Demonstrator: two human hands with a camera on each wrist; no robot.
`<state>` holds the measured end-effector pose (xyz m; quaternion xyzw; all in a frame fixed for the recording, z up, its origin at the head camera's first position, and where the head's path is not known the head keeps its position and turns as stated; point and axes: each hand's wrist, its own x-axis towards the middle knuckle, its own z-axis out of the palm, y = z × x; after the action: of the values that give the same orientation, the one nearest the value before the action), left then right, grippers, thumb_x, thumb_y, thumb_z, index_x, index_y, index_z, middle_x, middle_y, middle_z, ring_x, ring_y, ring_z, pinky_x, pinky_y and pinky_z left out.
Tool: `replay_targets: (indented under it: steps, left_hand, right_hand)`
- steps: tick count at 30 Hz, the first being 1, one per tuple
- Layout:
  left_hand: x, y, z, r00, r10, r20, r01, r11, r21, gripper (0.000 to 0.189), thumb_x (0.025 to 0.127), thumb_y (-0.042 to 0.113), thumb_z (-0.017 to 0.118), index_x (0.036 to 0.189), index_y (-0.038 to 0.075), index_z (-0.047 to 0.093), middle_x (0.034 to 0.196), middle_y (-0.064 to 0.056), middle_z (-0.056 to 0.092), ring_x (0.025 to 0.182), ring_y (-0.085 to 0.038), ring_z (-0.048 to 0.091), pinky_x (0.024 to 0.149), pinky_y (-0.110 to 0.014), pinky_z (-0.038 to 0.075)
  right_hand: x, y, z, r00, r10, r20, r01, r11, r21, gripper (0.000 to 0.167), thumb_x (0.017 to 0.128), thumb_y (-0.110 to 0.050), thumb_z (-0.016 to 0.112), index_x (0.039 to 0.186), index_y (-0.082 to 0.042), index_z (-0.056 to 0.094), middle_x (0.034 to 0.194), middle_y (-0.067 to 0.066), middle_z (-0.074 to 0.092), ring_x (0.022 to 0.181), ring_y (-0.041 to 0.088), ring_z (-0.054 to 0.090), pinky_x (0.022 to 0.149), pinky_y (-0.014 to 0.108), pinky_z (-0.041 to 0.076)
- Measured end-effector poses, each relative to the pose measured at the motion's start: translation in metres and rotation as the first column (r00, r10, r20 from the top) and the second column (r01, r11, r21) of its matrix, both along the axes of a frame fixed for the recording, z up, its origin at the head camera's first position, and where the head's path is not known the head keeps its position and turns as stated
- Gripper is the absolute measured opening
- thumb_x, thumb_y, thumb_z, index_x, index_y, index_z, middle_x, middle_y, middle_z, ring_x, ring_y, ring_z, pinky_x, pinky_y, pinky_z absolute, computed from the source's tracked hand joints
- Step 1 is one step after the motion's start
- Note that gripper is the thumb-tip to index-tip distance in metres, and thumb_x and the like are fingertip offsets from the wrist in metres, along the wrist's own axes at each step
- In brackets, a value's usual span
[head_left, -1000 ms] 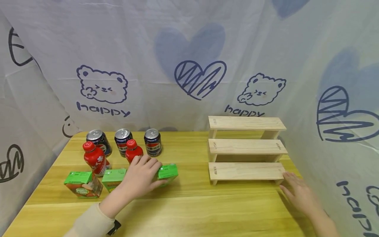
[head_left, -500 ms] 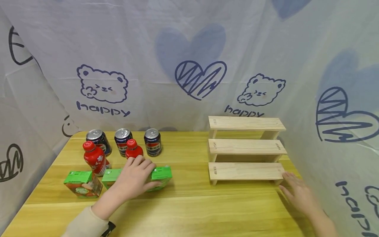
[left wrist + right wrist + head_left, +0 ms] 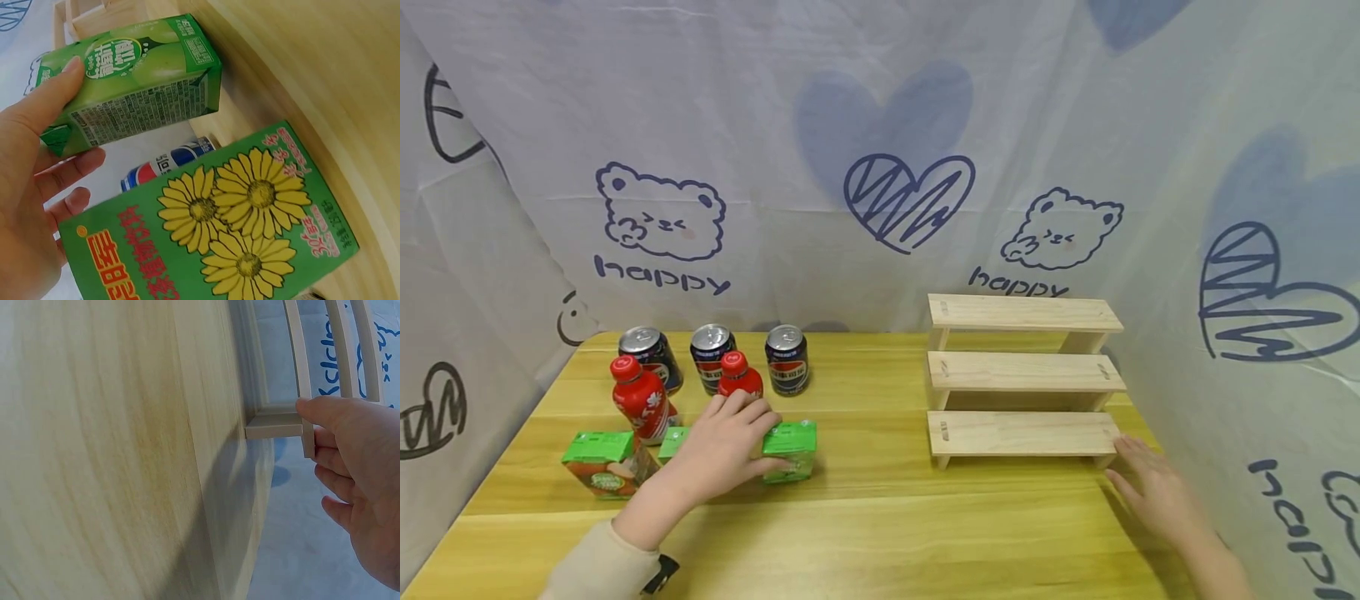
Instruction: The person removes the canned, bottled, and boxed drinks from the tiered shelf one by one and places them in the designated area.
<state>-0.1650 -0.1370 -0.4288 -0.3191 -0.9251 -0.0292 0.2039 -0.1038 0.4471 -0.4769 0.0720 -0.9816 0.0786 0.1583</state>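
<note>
My left hand [image 3: 722, 442] holds a green juice box [image 3: 793, 442] upright at the front of the drinks group. In the left wrist view the thumb lies along one face of that juice box [image 3: 150, 72], with fingertips near its other side. Beside it stands a green drink carton with yellow flowers [image 3: 244, 212], mostly behind my hand and wrist in the head view. At the right, my right hand [image 3: 1157, 487] grips the end of the lowest board on a three-tier wooden shelf [image 3: 1022, 433]. The thumb sits on the board's edge [image 3: 306, 440], fingers behind it.
Behind my left hand stand two red bottles [image 3: 642, 404], one partly covered by the fingers. Three dark cola cans [image 3: 787, 362] line the back. Another green-topped carton [image 3: 601, 462] is at far left. A printed curtain [image 3: 850, 125] hangs along the table's back and sides.
My left hand has drawn the green juice box leftward, closer to the flowered carton, and turned it a little. The right hand stays at the shelf's end.
</note>
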Motion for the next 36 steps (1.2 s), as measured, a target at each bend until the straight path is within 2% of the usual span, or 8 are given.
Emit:
replay_targets:
  steps: [9,19,24,30,36]
  left_hand:
    - [-0.001,-0.007,0.001,0.997,0.002,0.081,-0.004,1.000,0.027,0.061,0.066,0.058,0.081,0.107,0.015,0.071,0.103,0.002,0.069,0.093,-0.018,0.047,0.077,-0.034,0.034]
    - [-0.006,-0.011,-0.002,0.990,0.010,0.142,-0.016,0.999,0.046,0.065,0.065,0.061,0.079,0.109,0.015,0.072,0.104,0.003,0.069,0.092,-0.016,0.047,0.075,-0.032,0.034]
    - [-0.009,-0.011,0.000,0.991,0.010,0.135,-0.014,1.000,0.028,0.066,0.064,0.063,0.078,0.108,0.014,0.072,0.102,0.003,0.069,0.088,-0.016,0.045,0.075,-0.032,0.032]
    - [-0.008,-0.010,0.002,0.997,-0.012,0.078,0.013,1.000,-0.012,0.063,0.064,0.062,0.078,0.105,0.015,0.072,0.101,0.003,0.070,0.087,-0.017,0.045,0.076,-0.034,0.035]
    - [-0.006,-0.010,0.002,0.999,-0.010,0.047,0.012,0.999,-0.042,0.064,0.065,0.062,0.078,0.107,0.014,0.073,0.101,0.002,0.069,0.089,-0.019,0.047,0.075,-0.034,0.036]
  right_hand:
    - [0.000,-0.001,0.001,1.000,-0.003,0.010,0.003,1.000,-0.002,0.054,0.088,-0.019,0.070,0.130,0.011,0.054,0.133,0.034,0.052,0.121,0.053,0.050,0.096,0.063,0.039]
    - [0.000,0.000,0.000,1.000,0.000,0.002,0.000,1.000,0.000,0.054,0.089,-0.020,0.069,0.130,0.011,0.053,0.133,0.034,0.052,0.120,0.052,0.050,0.099,0.063,0.038]
    - [0.000,0.000,0.000,1.000,-0.002,0.001,0.002,1.000,-0.003,0.054,0.089,-0.020,0.068,0.131,0.011,0.053,0.133,0.034,0.052,0.120,0.052,0.050,0.099,0.063,0.038]
    - [0.000,0.000,-0.001,1.000,0.001,-0.011,-0.001,1.000,-0.003,0.054,0.089,-0.020,0.068,0.130,0.011,0.053,0.133,0.034,0.052,0.120,0.052,0.050,0.099,0.062,0.037]
    - [-0.001,0.001,-0.003,1.000,0.005,-0.020,-0.005,1.000,0.002,0.054,0.088,-0.019,0.070,0.130,0.011,0.054,0.132,0.034,0.053,0.119,0.052,0.051,0.098,0.062,0.038]
